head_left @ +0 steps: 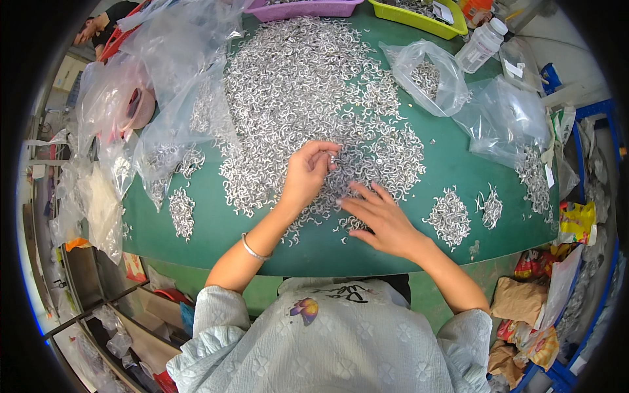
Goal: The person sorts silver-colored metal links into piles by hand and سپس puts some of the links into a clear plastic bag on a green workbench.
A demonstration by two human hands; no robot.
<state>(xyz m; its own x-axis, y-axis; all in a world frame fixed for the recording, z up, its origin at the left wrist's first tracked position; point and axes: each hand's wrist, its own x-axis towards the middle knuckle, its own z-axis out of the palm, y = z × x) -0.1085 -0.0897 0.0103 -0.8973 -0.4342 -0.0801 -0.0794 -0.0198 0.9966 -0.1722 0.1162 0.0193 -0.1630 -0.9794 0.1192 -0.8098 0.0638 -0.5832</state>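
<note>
Left hand (pixel 306 175) pinches small metal bits (pixel 333 158), likely fingertip-held for control; right hand (pixel 385 221) splayed, loose, over main heap's (pixel 295 85) 5 o'clock edge. Side pile (pixel 449 219) off its 4 o'clock, presumably kept separate.

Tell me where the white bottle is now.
In the head view, the white bottle is at the upper right, beside the yellow-green tray and a clear bag holding small pieces.

Shiny metal on smooth green

The pile of curved pieces (pixel 282 78) looks like shiny silvery metal. Beneath it, the table (pixel 503 237) is smooth, faintly glossy. Left of the pile, plastic bags (pixel 171 52) are glossy and crinkled; in front of it, the shirt (pixel 354 337) is matt, textured cloth.
</note>
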